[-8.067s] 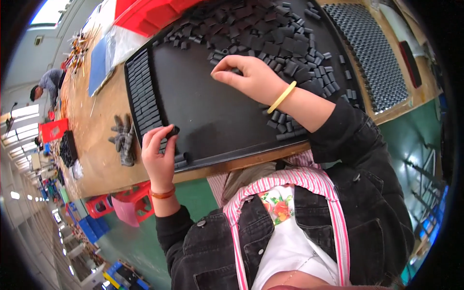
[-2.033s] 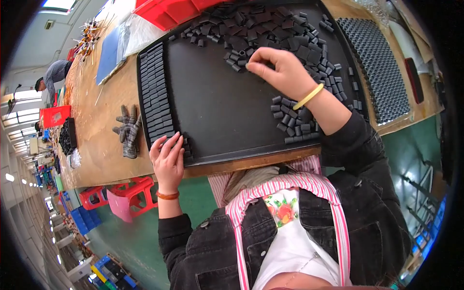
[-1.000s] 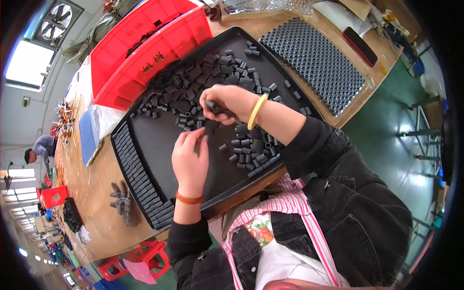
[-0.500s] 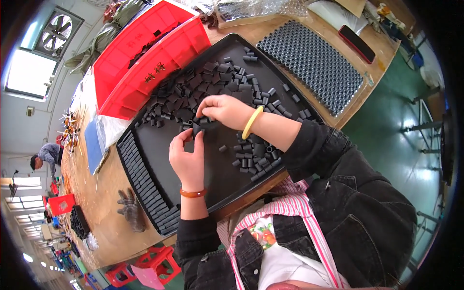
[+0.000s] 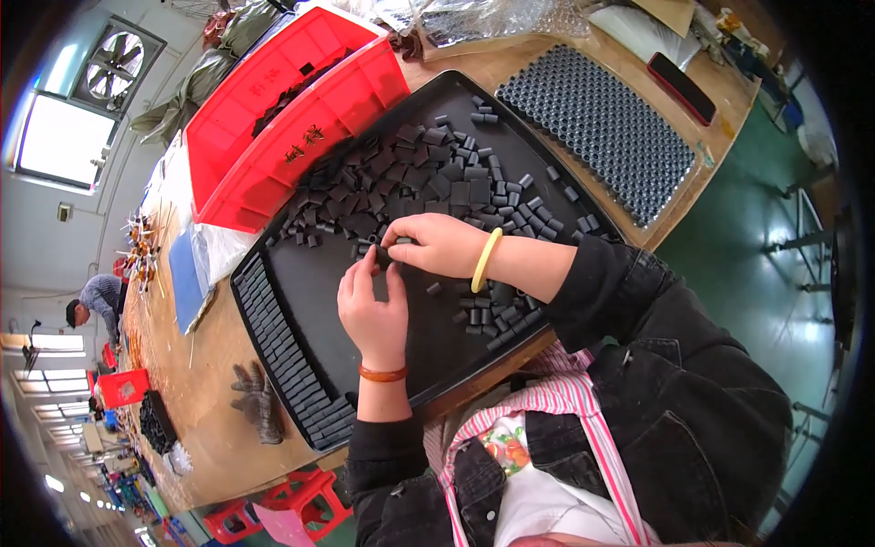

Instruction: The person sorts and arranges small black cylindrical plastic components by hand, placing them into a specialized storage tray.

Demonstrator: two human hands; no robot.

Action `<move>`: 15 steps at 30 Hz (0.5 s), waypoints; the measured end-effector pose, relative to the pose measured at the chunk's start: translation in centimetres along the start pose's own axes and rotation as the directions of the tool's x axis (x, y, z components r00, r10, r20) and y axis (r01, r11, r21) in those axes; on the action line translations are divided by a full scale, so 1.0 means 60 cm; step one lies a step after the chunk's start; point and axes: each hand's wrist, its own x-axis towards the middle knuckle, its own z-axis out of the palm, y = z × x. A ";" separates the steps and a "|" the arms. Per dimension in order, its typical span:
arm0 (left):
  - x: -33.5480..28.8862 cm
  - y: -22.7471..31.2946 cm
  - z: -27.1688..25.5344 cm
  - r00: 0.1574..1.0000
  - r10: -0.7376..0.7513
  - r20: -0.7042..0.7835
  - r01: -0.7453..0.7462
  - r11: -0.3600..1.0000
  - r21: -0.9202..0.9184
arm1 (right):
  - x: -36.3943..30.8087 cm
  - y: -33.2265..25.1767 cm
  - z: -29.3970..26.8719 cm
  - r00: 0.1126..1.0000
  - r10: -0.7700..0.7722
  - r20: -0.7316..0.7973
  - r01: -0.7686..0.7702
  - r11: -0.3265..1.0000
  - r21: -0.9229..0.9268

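Observation:
A wide black tray (image 5: 319,337) lies under both hands. My left hand (image 5: 374,319) comes in from the near side and pinches a small black piece (image 5: 383,259) between thumb and forefinger. From the right, my right hand (image 5: 442,244) meets it with closed fingertips on the same piece; whether it is flat or rolled is hard to make out. Around them lie flat black pieces (image 5: 369,193) in a heap, and loose short black tubes (image 5: 497,314) nearer me and to the right. Several tight rows of black tubes (image 5: 278,333) fill the tray's left side.
Behind the tray stands a red bin (image 5: 301,132) holding dark pieces. To its right are a honeycomb-like block of round cells (image 5: 602,128) and a phone (image 5: 682,88). A dark glove (image 5: 258,404) lies left of the tray. Far left, another person (image 5: 98,299) bends over the table.
My right hand has come down onto the piece in my left fingers, and the fingertips now meet. The whole view has shifted slightly.

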 end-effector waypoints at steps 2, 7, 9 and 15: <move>-0.002 -0.001 0.000 0.996 0.084 -0.003 -0.084 0.996 0.022 | -0.003 0.000 -0.001 0.999 -0.033 -0.004 0.032 0.998 -0.061; -0.006 -0.004 0.001 0.988 0.152 0.011 -0.151 0.971 0.186 | -0.004 -0.003 0.001 0.999 -0.044 -0.022 0.042 0.996 -0.081; -0.005 -0.006 0.004 0.989 0.147 -0.013 -0.144 0.983 0.114 | -0.004 -0.004 0.002 0.997 -0.071 -0.041 0.068 0.994 -0.081; -0.007 0.006 0.002 0.995 0.101 0.004 -0.101 0.988 0.113 | -0.006 -0.006 0.002 1.000 0.001 -0.031 -0.004 0.993 -0.122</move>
